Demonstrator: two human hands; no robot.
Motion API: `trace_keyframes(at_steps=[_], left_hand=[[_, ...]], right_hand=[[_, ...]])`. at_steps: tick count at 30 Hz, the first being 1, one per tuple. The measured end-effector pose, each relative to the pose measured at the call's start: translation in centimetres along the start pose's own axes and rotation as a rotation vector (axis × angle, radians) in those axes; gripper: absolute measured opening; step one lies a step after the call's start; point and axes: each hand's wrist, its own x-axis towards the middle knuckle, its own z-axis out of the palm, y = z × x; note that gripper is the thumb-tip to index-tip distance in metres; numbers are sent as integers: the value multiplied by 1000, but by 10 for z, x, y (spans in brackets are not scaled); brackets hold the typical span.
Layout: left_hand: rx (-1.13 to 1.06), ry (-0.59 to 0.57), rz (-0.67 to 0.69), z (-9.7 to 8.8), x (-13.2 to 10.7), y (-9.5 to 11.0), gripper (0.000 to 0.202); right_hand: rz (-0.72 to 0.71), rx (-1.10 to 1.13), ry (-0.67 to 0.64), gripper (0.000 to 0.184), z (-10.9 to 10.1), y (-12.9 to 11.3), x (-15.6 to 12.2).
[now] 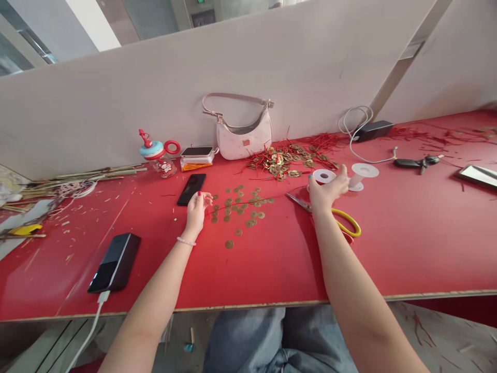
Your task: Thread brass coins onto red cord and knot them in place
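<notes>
My left hand (pixel 199 211) pinches a thin red thread (pixel 225 208) stretched rightward above the loose coins. My right hand (pixel 328 194) is around a white spool (pixel 324 176), thumb at its left edge and fingers on the right; the lower part of the spool is hidden. The thread runs towards this spool. Brass-coloured coins with holes (pixel 238 232) lie scattered between my hands. Scissors (pixel 303 203) with yellow and red handles lie partly under my right forearm. Another white spool (pixel 365 170) stands just right of my right hand.
A heap of coins tied with red cord (pixel 281 163) lies before a pale pink handbag (pixel 244 139). A black phone (pixel 192 189), a drinking cup (pixel 165 166) and a power bank (pixel 115 264) are on the left. Keys (pixel 417 163) and a cabled black box (pixel 375 130) are right.
</notes>
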Motion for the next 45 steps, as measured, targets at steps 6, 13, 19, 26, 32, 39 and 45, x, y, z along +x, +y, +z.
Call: trace_keyframes(at_steps=[6, 13, 19, 26, 32, 39, 45], left_hand=[[76, -148, 42, 12, -13, 7, 22], [232, -399, 160, 32, -34, 18, 20], [296, -415, 156, 33, -36, 14, 22], [471, -285, 310, 29, -31, 13, 24], [597, -2, 402, 13, -15, 9, 25], [530, 174, 395, -6, 1, 6, 26], [486, 184, 385, -6, 1, 8, 25]], right_hand=[[-553, -76, -180, 56, -6, -35, -28], [-840, 257, -1058, 23, 15, -55, -92], [-525, 344, -1299, 20, 16, -51, -110], [-798, 139, -869, 22, 14, -52, -82], [-325, -257, -89, 60, -6, -25, -15], [-77, -142, -301, 54, -19, 5, 14], [151, 505, -421, 40, -11, -14, 1]])
